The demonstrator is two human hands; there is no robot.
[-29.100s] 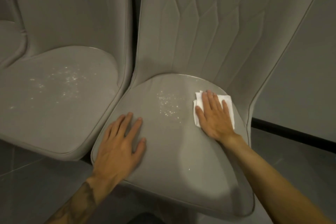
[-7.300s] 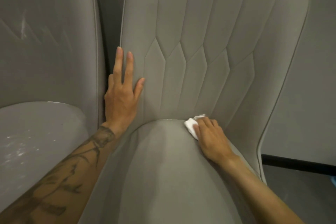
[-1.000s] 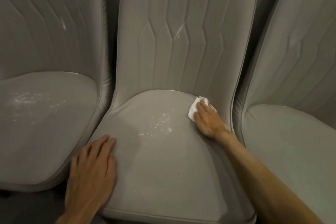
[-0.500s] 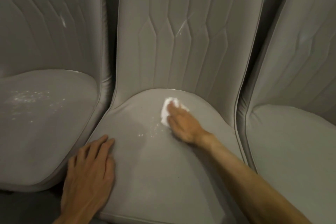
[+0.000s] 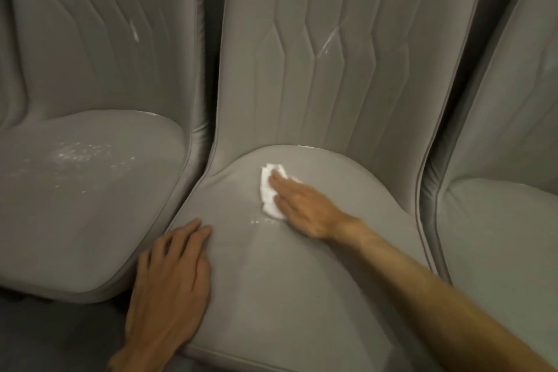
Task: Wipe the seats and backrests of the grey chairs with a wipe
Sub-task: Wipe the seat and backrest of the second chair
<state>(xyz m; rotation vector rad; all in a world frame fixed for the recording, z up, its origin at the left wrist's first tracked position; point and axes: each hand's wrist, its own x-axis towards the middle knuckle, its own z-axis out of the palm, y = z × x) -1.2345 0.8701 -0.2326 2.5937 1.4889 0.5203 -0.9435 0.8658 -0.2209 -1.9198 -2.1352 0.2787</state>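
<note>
Wipe, crumpled and white, is lying lengthwise front-to-back on the middle seat. Right grip is pressing it with straight fingers; left grip is resting flat.

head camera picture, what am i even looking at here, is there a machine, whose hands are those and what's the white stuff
There is no machine here: a person wears a camera on the head, looking forward and down at their own two bare hands. Three grey chairs stand side by side. The right hand presses a crumpled white wipe against the middle chair's seat, straight fingers on top of it. The left hand rests flat on that seat's front left edge and holds nothing. The white stuff is specks: a few specks beside the wipe and a wider patch on the left chair's seat. A white streak marks the middle backrest. The right chair shows only partly.
</note>
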